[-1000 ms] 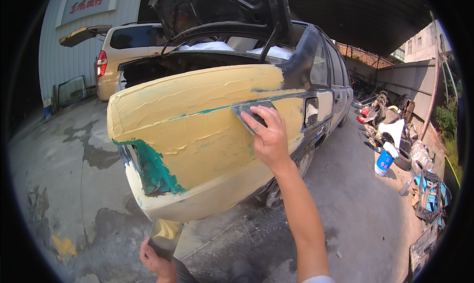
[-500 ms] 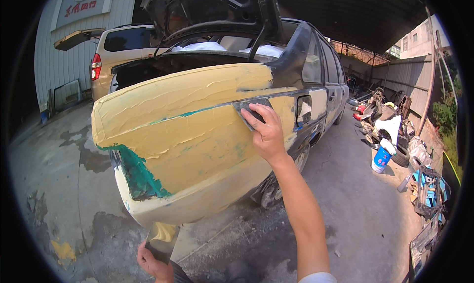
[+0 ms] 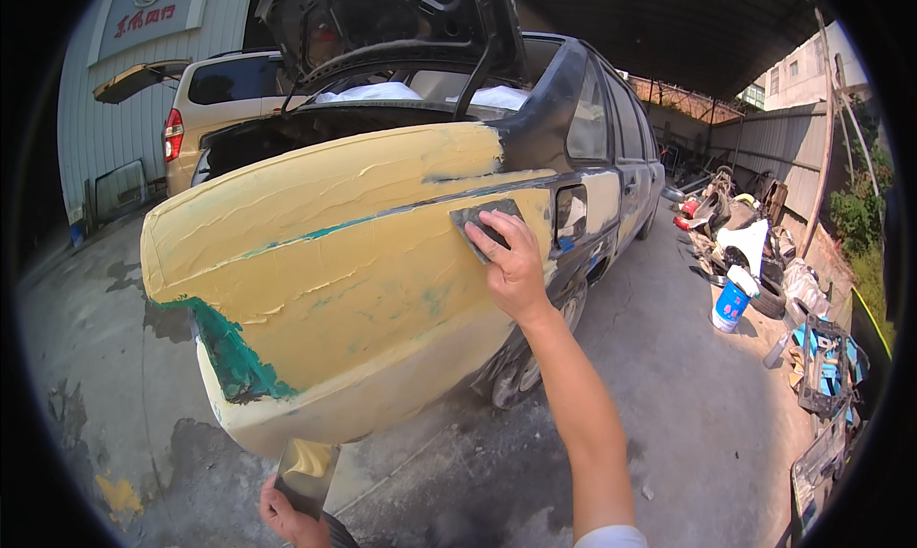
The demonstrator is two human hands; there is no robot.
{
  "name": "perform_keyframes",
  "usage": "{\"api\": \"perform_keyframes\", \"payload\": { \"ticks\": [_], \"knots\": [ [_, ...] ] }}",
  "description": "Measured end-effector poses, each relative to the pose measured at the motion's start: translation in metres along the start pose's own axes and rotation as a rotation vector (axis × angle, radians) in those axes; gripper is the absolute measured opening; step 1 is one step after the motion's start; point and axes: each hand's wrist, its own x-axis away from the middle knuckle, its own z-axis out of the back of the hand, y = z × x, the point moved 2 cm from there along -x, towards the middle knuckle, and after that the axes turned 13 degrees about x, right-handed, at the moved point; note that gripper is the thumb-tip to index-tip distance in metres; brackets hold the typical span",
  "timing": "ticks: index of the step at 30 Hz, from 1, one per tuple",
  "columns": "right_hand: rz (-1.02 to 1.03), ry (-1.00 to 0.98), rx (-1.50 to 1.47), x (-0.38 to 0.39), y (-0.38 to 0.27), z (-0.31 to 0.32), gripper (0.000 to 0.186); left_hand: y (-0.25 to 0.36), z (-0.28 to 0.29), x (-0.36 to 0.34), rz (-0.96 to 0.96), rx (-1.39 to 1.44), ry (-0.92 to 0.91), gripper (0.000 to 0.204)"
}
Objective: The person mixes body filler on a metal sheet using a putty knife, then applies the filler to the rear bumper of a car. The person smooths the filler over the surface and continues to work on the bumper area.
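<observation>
My right hand [image 3: 517, 266] presses a dark, flat spreader [image 3: 470, 217] against the rear side panel [image 3: 373, 280] of a car, just below its body line. The fingers lie over the spreader's face, near the square fuel-filler opening [image 3: 571, 214]. Thick yellow filler with ridges coats most of the panel. Bare green shows at its rear lower corner [image 3: 229, 357] and in a thin streak along the body line. Low down, below the bumper [image 3: 287, 424], my left hand [image 3: 291, 519] grips a dark mixing board [image 3: 308, 489] that carries a smear of yellow filler [image 3: 308, 457].
The black boot lid [image 3: 382, 32] stands raised over the car. Behind it is a beige van [image 3: 224, 99]. Along the right wall lie a blue bucket [image 3: 731, 307], a tyre [image 3: 769, 300] and several car parts. Yellow filler [image 3: 119, 495] stains the concrete floor.
The view has shifted, so the car sits further left. My right hand and spreader have moved slightly down from the body line and closer to the filler opening. The left hand keeps its board.
</observation>
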Motion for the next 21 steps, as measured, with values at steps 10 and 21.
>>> {"api": "perform_keyframes", "payload": {
  "ticks": [10,21],
  "knots": [
    [-0.038,0.056,-0.034,-0.010,0.042,0.003,0.052,-0.033,0.013,0.009,0.031,-0.008,0.008,0.046],
    [-0.031,0.014,0.011,0.003,0.071,0.011,0.050,-0.013,-0.042,0.032,0.084,-0.434,0.100,0.036]
  ]
}}
